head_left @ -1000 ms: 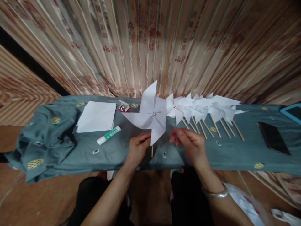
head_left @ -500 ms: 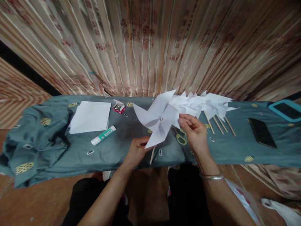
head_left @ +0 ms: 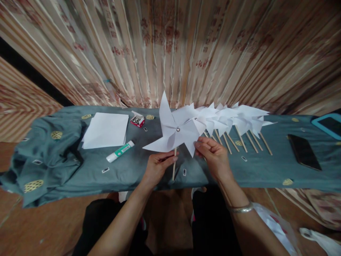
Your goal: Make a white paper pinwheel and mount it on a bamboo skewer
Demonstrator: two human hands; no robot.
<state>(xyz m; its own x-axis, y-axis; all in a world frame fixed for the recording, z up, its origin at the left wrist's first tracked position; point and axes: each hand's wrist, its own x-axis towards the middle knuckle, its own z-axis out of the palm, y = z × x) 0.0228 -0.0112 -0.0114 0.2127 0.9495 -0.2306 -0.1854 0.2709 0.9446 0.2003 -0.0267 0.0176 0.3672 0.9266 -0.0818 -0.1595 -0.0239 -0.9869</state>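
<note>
A white paper pinwheel (head_left: 170, 137) with a shiny pin at its centre is held up in front of me. Its wooden stick (head_left: 174, 169) is pinched between the thumb and fingers of my left hand (head_left: 156, 169). At the lower right blade, my right hand (head_left: 214, 154) has its thumb and fingers closed together on the paper edge. Behind and to the right, several finished white pinwheels (head_left: 250, 115) lie overlapping in a row, their sticks pointing towards me.
On the green cloth (head_left: 138, 170) to the left are a stack of white paper (head_left: 106, 129), a glue stick (head_left: 119, 152) and a small red-and-white box (head_left: 137, 120) of metal pins. A black phone (head_left: 303, 152) and a blue-framed device (head_left: 329, 125) are at the right. A curtain (head_left: 165, 53) hangs behind.
The pinwheel's blades have turned on the stick, and my right hand has moved lower and left onto another blade. The scissors beside my right hand are now hidden.
</note>
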